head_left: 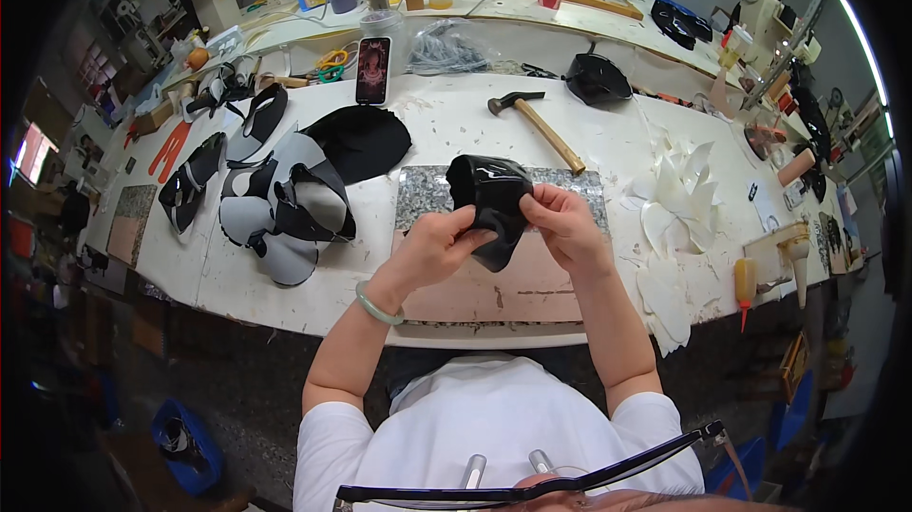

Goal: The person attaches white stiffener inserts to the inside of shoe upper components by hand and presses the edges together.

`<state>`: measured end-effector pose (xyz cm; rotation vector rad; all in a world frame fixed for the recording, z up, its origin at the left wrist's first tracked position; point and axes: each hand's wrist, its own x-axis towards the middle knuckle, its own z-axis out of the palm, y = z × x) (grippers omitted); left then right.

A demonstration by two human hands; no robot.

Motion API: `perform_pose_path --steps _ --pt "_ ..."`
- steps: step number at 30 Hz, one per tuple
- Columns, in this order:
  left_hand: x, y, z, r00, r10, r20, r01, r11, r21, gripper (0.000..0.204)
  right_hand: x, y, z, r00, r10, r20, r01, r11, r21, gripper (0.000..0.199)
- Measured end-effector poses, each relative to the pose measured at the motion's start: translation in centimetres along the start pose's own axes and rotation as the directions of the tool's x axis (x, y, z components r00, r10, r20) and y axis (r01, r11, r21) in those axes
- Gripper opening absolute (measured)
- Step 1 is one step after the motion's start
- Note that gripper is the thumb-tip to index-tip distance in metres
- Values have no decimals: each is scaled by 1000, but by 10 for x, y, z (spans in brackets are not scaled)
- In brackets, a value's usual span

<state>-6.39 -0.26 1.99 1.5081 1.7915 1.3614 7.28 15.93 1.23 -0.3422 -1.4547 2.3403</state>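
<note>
Both my hands hold a glossy black leather shoe piece [489, 191] above a stone slab [427, 191] with a pinkish board [513, 289] on it. My left hand [439, 244] pinches its lower left edge; a pale green bangle [378, 305] sits on that wrist. My right hand [562, 222] grips the piece's right side with thumb and fingers. The piece is folded and bulges upward between the two hands.
A wooden-handled hammer [540, 123] lies behind the slab. Grey and black cut pieces [280, 208] pile at left, white scraps [679, 203] at right. A phone [372, 70] stands propped, an orange glue bottle [746, 282] at the right edge, sewing machines behind.
</note>
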Motion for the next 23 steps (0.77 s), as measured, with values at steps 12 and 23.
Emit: perform_pose_path --steps 12,23 --pt "-5 -13 2 982 -170 81 184 958 -219 25 12 13 3 969 -113 -218 74 981 -181 30" --pt "3 -7 7 961 -254 -114 102 703 -704 19 5 0 11 986 127 112 -93 958 -272 38"
